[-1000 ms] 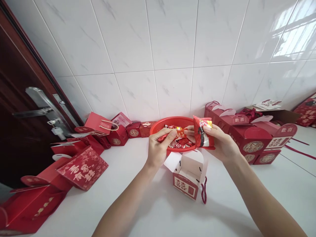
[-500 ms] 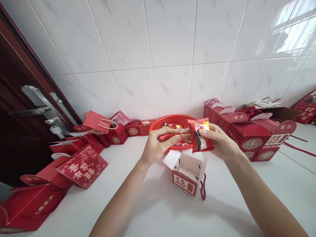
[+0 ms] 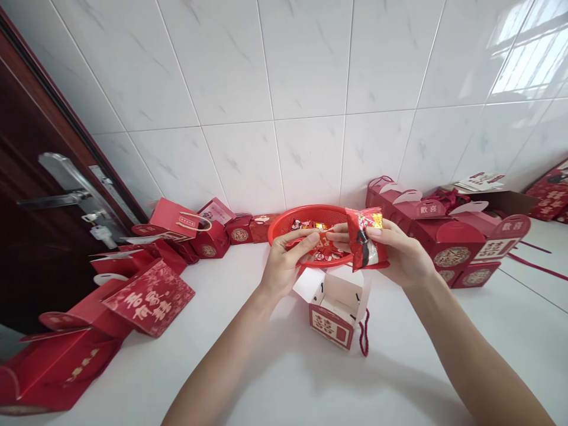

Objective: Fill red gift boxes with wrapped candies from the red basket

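My right hand (image 3: 402, 254) holds a shiny red packet (image 3: 366, 239) upright, thumb in front and fingers behind. My left hand (image 3: 284, 260) pinches a small red wrapped item (image 3: 326, 239), whose right end meets the fingertips of my right hand. Both hands are raised over the front of a red plastic basket (image 3: 280, 223) with several wrapped sweets (image 3: 322, 255) in it. Just below them an open box (image 3: 331, 326), white inside with red and cream print, stands on the white table; a dark red cord hangs at its right side.
Red gift boxes and bags (image 3: 151, 299) line the left side beside a dark door (image 3: 35, 236) with a metal handle. More red boxes (image 3: 457, 251) are stacked at the right, near an open carton (image 3: 510, 200). A tiled wall (image 3: 306, 160) rises behind the basket.
My right hand and the shiny packet have moved slightly right. My left hand has shifted a little right, and more of the small red item shows between the hands.
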The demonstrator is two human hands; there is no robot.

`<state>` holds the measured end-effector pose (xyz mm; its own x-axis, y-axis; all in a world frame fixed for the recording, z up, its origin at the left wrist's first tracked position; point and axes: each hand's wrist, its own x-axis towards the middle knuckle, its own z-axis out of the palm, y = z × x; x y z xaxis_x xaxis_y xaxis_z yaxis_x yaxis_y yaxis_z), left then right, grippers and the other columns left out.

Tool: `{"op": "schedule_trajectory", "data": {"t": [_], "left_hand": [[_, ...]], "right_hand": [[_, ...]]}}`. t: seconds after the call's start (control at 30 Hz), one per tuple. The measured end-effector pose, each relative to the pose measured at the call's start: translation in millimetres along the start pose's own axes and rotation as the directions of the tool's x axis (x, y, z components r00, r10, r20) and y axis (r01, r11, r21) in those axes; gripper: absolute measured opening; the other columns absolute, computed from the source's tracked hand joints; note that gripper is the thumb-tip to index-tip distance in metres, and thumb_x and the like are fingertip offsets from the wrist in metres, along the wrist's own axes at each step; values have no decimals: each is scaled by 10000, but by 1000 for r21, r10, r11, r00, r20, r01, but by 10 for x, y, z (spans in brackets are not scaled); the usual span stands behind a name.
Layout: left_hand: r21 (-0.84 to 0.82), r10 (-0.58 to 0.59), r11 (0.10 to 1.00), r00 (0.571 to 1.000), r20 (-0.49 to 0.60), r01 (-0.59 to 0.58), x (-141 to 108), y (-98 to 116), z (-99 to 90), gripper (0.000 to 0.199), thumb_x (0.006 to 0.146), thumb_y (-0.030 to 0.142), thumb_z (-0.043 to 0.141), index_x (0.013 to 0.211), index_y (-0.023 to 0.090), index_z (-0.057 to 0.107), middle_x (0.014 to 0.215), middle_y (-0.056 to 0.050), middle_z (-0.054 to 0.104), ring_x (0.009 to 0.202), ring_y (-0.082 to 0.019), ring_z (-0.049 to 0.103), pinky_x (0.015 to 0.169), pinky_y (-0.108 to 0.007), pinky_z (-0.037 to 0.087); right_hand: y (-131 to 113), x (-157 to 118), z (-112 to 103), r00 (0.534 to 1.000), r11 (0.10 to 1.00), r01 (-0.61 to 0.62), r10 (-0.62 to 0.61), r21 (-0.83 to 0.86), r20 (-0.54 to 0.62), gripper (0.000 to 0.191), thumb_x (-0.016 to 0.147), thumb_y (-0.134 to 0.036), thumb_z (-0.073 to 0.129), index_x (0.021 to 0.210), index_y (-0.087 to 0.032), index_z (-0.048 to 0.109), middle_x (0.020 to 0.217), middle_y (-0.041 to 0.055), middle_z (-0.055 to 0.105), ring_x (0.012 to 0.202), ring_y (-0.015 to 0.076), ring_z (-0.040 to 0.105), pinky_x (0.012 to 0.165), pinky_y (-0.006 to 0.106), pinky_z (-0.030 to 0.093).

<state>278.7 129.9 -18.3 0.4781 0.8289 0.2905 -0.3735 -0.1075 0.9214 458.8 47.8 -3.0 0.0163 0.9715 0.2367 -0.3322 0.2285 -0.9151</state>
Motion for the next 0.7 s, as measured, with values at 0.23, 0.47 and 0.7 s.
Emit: {"op": "schedule_trajectory", "data": {"t": [0.23,0.47,0.7], "left_hand": [[104,36,994,999,16,-37,35,24,-50,325,554,419,921,586,177,707,531,26,559,499,-85,473,512,-248,430],[88,-180,983,953,245,163,112,-71,-150,250,738,370,729,869,161,769,826,-72,733,509,-77,469,538,-259,460],[425,-300,899,858,416,109,76,-367,-93,275,830,251,637,1077,179,733,1082,-83,737,1023,-218,683,967,-382,516]], "right_hand": [[-66,-2,-64,994,999,46,-45,6,-102,295,706,-419,781,930,-227,773,1040,76,783,1128,359,689,965,468,568],[-220,-52,-164,983,991,77,-94,-108,-157,229,722,-400,779,861,-219,767,1004,86,788,1110,353,699,882,437,607],[-272,-111,-198,991,977,48,-72,-209,-110,250,789,-393,763,930,-188,734,1028,97,775,1072,332,718,870,432,613]]}}
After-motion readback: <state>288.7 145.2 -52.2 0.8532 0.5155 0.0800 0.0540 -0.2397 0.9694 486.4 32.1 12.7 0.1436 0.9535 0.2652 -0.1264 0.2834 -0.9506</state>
